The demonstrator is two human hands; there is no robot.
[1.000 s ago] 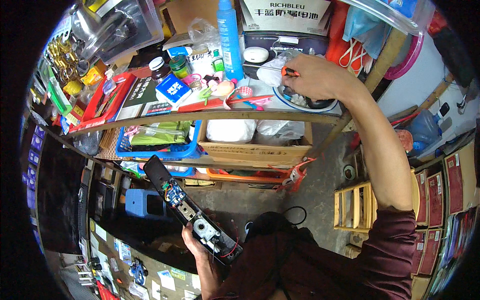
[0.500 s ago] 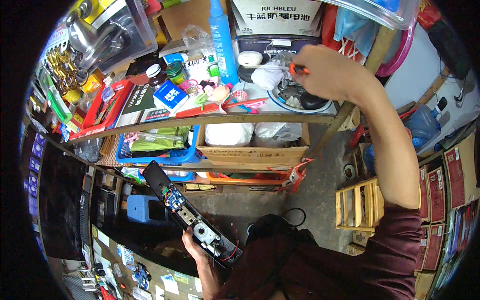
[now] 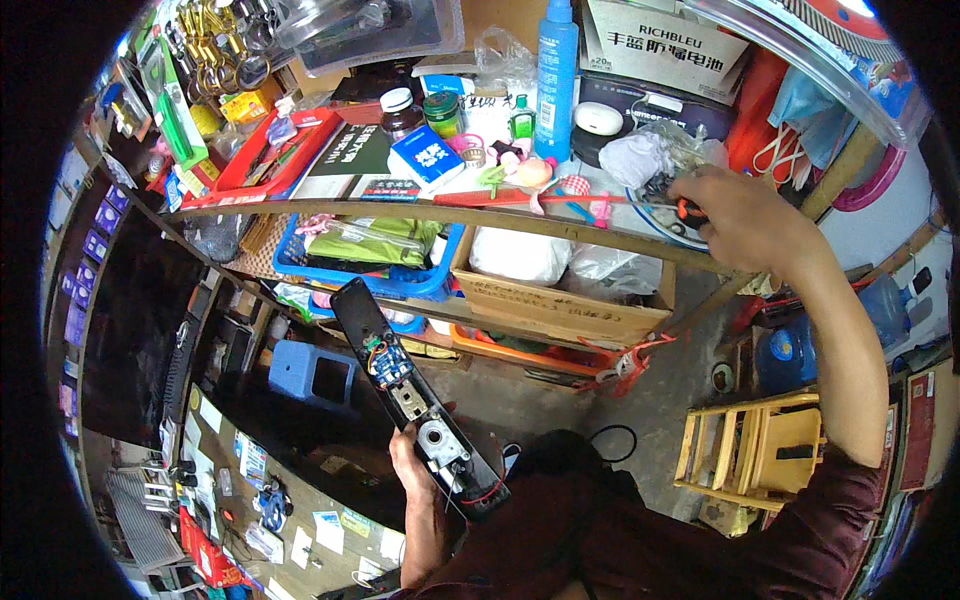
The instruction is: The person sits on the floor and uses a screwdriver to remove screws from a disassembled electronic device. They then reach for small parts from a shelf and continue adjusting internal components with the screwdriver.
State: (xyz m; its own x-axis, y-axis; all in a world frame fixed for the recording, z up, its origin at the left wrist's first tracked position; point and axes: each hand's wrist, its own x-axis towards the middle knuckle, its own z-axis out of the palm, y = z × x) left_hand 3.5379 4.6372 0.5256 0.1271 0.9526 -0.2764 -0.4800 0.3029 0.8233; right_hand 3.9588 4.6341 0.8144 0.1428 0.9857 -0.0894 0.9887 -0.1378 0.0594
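Observation:
My left hand (image 3: 412, 465) is closed around the lower part of a long black electronic lock housing (image 3: 468, 481), held tilted with its open side up. A blue circuit board (image 3: 392, 365), metal plates and thin wires show inside it. At the shelf's right end my right hand (image 3: 745, 222) is closed, slightly blurred, on what looks like a screwdriver (image 3: 688, 210) with an orange and black handle. Its shaft is hard to make out. The hand is over the rim of a white dish with a blue edge (image 3: 660, 228), beside a crumpled white plastic bag (image 3: 638, 160).
The wooden shelf edge (image 3: 480, 220) runs between my hands. On the shelf stand a blue spray bottle (image 3: 556, 90), jars and a red tray (image 3: 262, 165). A blue basket (image 3: 400, 285) and cardboard box (image 3: 560, 305) sit below. A wooden chair (image 3: 755, 450) is at right.
My view has turned, so the shelf appears further right. The right hand has come down and nearer over the dish with the screwdriver. My left hand keeps its hold on the lock housing.

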